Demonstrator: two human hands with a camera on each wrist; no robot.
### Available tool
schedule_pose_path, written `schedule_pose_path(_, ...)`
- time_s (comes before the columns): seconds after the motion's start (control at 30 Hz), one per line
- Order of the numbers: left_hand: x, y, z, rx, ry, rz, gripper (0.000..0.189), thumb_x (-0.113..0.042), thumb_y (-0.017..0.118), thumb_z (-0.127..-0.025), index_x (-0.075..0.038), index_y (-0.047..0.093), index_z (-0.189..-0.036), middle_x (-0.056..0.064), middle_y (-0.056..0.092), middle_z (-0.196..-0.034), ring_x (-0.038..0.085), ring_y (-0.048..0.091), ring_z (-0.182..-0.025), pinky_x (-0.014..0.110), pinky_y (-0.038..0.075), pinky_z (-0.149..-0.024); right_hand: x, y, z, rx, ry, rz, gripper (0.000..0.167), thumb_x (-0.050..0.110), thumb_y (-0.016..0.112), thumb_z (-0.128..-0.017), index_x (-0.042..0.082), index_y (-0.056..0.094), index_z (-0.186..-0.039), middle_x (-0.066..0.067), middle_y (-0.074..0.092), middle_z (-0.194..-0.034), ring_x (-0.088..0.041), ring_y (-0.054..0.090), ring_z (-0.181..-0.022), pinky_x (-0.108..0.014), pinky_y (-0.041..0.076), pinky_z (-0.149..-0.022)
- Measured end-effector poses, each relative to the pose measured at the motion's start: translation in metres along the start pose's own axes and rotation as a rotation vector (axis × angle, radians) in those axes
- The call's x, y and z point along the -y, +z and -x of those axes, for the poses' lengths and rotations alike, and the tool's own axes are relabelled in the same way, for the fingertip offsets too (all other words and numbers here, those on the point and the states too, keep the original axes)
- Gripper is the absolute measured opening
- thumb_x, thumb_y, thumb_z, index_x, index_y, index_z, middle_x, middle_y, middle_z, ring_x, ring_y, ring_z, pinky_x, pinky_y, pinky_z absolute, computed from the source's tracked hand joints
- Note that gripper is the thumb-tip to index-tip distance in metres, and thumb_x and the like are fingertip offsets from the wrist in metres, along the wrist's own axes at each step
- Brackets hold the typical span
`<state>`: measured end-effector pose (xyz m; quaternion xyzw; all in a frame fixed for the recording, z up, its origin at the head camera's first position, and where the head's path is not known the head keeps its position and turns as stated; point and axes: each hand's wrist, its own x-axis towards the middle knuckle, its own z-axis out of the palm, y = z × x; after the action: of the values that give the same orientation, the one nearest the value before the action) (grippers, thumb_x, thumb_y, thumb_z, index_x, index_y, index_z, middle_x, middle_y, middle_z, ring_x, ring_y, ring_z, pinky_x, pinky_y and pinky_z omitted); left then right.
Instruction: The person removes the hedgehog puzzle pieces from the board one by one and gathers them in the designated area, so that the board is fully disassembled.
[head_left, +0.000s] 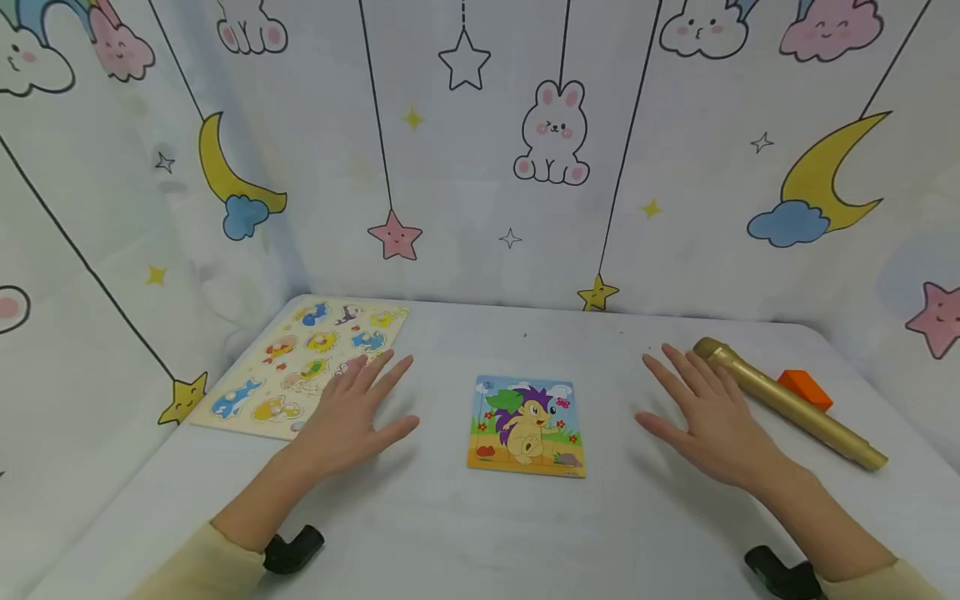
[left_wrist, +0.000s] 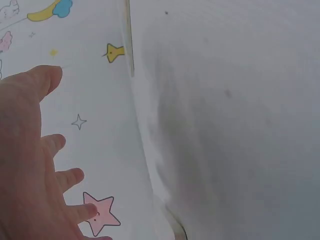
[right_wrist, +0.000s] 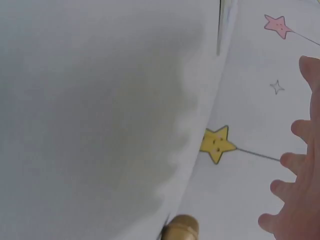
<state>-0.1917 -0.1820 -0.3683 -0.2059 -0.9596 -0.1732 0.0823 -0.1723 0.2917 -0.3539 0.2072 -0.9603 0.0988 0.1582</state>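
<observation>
A small square hedgehog puzzle (head_left: 527, 427) lies flat on the white table between my two hands. My left hand (head_left: 352, 417) hovers with spread, straight fingers, overlapping the near right part of a cream board with cartoon animal pieces (head_left: 307, 362) in the head view. Nothing is in its grasp. On the other side my right hand (head_left: 708, 421) is held palm down, fingers spread, also without anything in it. Its fingertips overlap the upper end of a gold tube (head_left: 802, 408) in the head view. In the right wrist view the gold tube's end (right_wrist: 181, 229) shows at the bottom.
An orange block (head_left: 806, 389) sits behind the gold tube on the right. White cloth (head_left: 465, 533) covers the table. A printed curtain (head_left: 465, 167) with moons, stars and rabbits stands along the back and sides. Dark wrist-worn devices (head_left: 294, 550) are at both sleeves.
</observation>
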Motion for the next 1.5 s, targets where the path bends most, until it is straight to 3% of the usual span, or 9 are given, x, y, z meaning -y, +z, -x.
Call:
schedule_pose_path(0.13,-0.006,0.007,-0.009,-0.001,-0.013,0.123,0.083,-0.065,0.056,-0.095,-0.028,0.025,-0.162,0.008,0.023,-0.165,0.040,0.019,-0.149,0.067,0.022,-0.114,0.013,0.004,-0.012,-0.023,0.000,-0.067,0.079,0.044,0.069,-0.095,0.012,0.034,-0.158,-0.020,0.026,-0.162,-0.047,0.024,-0.145,-0.065,0.006,-0.118)
schedule_pose_path(0.3,-0.013,0.015,-0.022,0.018,-0.035,0.294,0.085,-0.064,0.060,-0.093,-0.031,0.023,-0.162,0.006,0.024,-0.165,0.032,0.023,-0.149,0.066,0.030,-0.111,0.028,0.008,-0.034,-0.018,-0.001,-0.204,0.073,0.037,0.070,-0.096,0.010,0.038,-0.156,-0.018,0.031,-0.161,-0.046,0.032,-0.142,-0.070,0.028,-0.109)
schedule_pose_path(0.47,-0.018,0.023,-0.034,0.039,-0.044,0.461,0.087,-0.056,0.064,-0.093,-0.028,0.021,-0.162,0.005,0.022,-0.166,0.030,0.022,-0.150,0.063,0.026,-0.114,0.037,0.012,-0.058,0.062,0.041,-0.360,0.071,0.038,0.066,-0.099,0.009,0.036,-0.156,-0.016,0.031,-0.161,-0.042,0.030,-0.144,-0.067,0.033,-0.108)
schedule_pose_path(0.73,-0.027,0.044,-0.045,0.070,-0.009,0.609,0.087,-0.046,0.069,-0.093,-0.022,0.023,-0.162,0.008,0.028,-0.164,0.031,0.024,-0.150,0.059,0.024,-0.117,0.046,0.019,-0.083,0.141,0.033,-0.497,0.065,0.030,0.069,-0.098,0.006,0.041,-0.153,-0.017,0.047,-0.150,-0.037,0.051,-0.130,-0.055,0.048,-0.101)
schedule_pose_path(1.07,-0.031,0.058,-0.055,0.129,0.030,0.601,0.086,-0.044,0.070,-0.092,-0.016,0.027,-0.161,0.004,0.032,-0.162,0.026,0.025,-0.150,0.050,0.023,-0.119,0.063,0.033,-0.101,0.154,-0.002,-0.636,0.057,0.024,0.068,-0.098,0.006,0.048,-0.148,-0.017,0.054,-0.144,-0.031,0.062,-0.118,-0.047,0.053,-0.096)
schedule_pose_path(1.3,-0.031,0.059,-0.059,0.156,0.034,0.556,0.087,-0.044,0.073,-0.089,-0.019,0.031,-0.160,0.003,0.034,-0.161,0.027,0.026,-0.149,0.055,0.023,-0.118,0.079,0.043,-0.119,0.192,0.016,-0.723,0.053,0.026,0.066,-0.099,0.008,0.050,-0.146,-0.014,0.057,-0.141,-0.029,0.062,-0.117,-0.045,0.055,-0.094)
schedule_pose_path(1.5,-0.031,0.065,-0.063,0.152,0.046,0.509,0.087,-0.043,0.076,-0.086,-0.016,0.035,-0.158,0.005,0.037,-0.159,0.030,0.029,-0.147,0.057,0.026,-0.117,0.090,0.055,-0.127,0.247,0.026,-0.782,0.052,0.025,0.067,-0.098,0.005,0.052,-0.144,-0.020,0.058,-0.137,-0.032,0.061,-0.119,-0.046,0.053,-0.096)
